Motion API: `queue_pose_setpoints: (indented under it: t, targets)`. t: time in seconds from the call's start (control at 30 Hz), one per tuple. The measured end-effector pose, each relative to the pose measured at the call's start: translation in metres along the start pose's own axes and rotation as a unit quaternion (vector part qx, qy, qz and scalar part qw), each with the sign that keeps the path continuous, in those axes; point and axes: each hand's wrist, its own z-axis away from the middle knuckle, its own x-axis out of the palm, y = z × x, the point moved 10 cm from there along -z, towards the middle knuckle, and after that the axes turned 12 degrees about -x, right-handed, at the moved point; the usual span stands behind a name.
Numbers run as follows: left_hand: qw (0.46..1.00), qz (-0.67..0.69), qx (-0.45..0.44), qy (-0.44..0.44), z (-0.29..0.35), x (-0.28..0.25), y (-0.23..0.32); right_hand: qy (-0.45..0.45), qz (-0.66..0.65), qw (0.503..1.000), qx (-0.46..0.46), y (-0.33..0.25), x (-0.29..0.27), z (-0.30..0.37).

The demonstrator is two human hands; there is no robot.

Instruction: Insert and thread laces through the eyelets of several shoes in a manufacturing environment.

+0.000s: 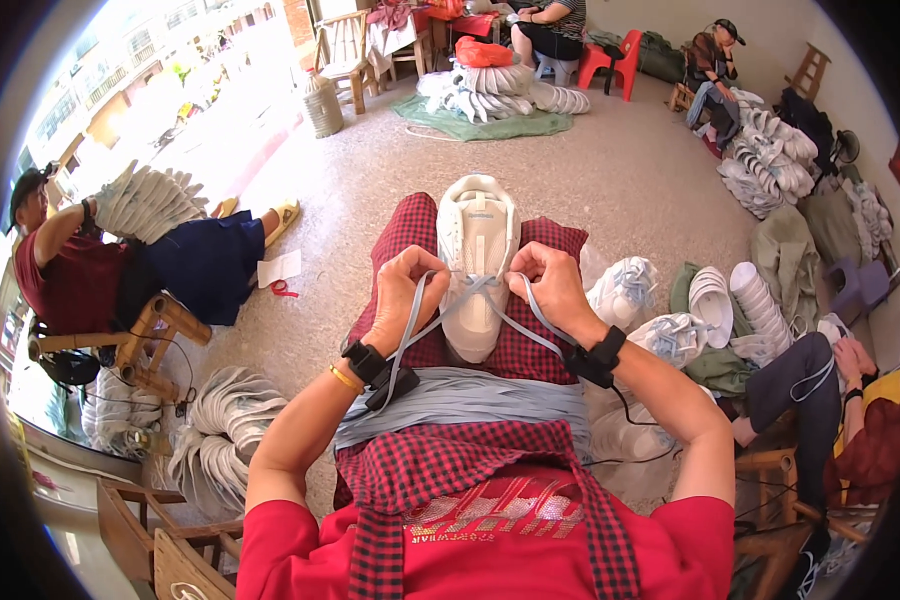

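The white shoe (478, 235) lies on the checked cloth (406, 240) of the lap, at twelve o'clock, perhaps because it is steadily supported there. At its nine o'clock, the left hand (402, 292) pinches the grey-blue lace (483, 283) in its grip; at three o'clock, the right hand (558, 288) grips its other length, seemingly against tangling. At six o'clock lies a lace bundle (460, 402), probably for easy reach.

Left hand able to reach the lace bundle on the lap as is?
Probably yes: the bundle lies close by, mostly exposed, though the left hand pinches a lace.
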Motion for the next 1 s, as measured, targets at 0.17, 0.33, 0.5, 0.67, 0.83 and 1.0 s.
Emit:
queue_pose_setpoints:
  t: [0.17,0.33,0.5,0.67,0.83,1.0]
  targets:
    - [0.997,-0.05,0.055,0.036,0.005,0.0,0.02,-0.006,-0.004,1.0,0.004,0.002,0.002,-0.001]
    - [0.995,-0.073,0.059,0.016,0.0,0.008,0.025,0.002,-0.022,1.0,-0.021,-0.002,0.003,-0.004]
    - [0.97,-0.148,0.108,-0.159,0.001,0.025,0.055,-0.124,0.309,0.89,-0.311,-0.077,0.015,-0.014]
    - [0.84,-0.343,0.37,-0.201,0.013,0.043,0.092,-0.279,0.45,0.747,-0.402,-0.076,0.05,-0.024]
    - [0.775,-0.436,0.366,-0.274,-0.002,0.053,0.087,-0.342,0.415,0.77,-0.342,-0.054,0.051,-0.029]
    - [0.721,-0.47,0.437,-0.261,0.004,0.057,0.081,-0.344,0.318,0.83,-0.303,-0.055,0.043,-0.031]
